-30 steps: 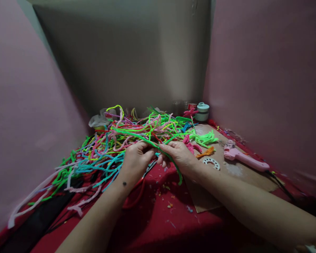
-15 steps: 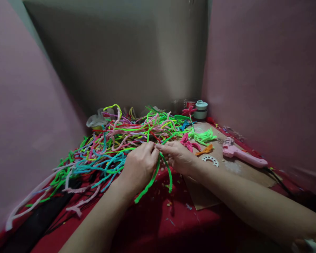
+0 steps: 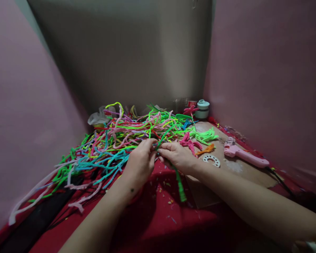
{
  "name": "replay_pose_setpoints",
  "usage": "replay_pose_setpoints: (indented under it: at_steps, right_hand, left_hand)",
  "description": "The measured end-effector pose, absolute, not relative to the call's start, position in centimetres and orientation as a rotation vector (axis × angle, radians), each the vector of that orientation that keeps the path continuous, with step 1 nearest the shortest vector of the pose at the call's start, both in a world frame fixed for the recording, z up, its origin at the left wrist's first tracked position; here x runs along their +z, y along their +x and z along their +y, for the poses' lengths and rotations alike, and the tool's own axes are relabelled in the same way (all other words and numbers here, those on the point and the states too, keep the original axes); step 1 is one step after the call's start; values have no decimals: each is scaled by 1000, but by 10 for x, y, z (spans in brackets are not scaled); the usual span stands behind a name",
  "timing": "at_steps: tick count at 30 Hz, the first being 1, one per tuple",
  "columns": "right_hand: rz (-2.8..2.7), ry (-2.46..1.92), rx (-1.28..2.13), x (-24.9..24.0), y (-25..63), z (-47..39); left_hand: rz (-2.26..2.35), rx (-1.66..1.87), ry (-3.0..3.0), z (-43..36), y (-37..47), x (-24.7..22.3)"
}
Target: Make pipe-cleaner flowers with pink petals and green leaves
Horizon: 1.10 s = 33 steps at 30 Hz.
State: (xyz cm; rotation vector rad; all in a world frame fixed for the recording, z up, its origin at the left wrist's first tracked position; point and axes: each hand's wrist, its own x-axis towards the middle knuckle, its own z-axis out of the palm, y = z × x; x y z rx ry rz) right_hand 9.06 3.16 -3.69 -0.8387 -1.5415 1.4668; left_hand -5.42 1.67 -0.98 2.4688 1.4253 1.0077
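Green pipe cleaners (image 3: 180,186) hang below my right hand (image 3: 173,154), whose fingers are pinched on them. A green strand also rises between the two hands toward the pile behind. My left hand (image 3: 144,160) is closed, thumb against fingers, on the same green strands, its fingertips almost touching those of my right hand. Just beyond both hands lies a large tangled pile of pipe cleaners (image 3: 116,161) in pink, green, blue, yellow and red.
On a brown board at right lie a pink glue gun (image 3: 246,157), a white ring with holes (image 3: 211,160), an orange piece (image 3: 205,149) and pink pieces (image 3: 191,144). A pale blue jar (image 3: 202,109) stands behind. Red cloth (image 3: 158,225) covers the table.
The green strands, which hung apart on both sides beneath my hands, now hang together below my right hand. My left wrist has turned slightly.
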Motion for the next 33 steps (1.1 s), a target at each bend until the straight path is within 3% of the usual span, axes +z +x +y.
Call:
replay_pose_setpoints:
  at_steps: [3,6,16,24,33]
  right_hand:
    - [-1651,-963,1282,-34,92,27]
    - [-1712,-999,1237,-32,93,24]
    - [-1637,-956,1463,-33,93,25]
    - [-1661,-961,1294,-32,89,22]
    - [-1429,-596,2031,-30,101,26]
  left_hand:
    - [1334,902,1814,17,-55,-1]
    - [1227,815,1541,15,-56,6]
    - [1285,973,1652,16,-49,7]
    - [1229,988,1603,14,-51,5]
    - [1053,1257,1166,23,-69,14]
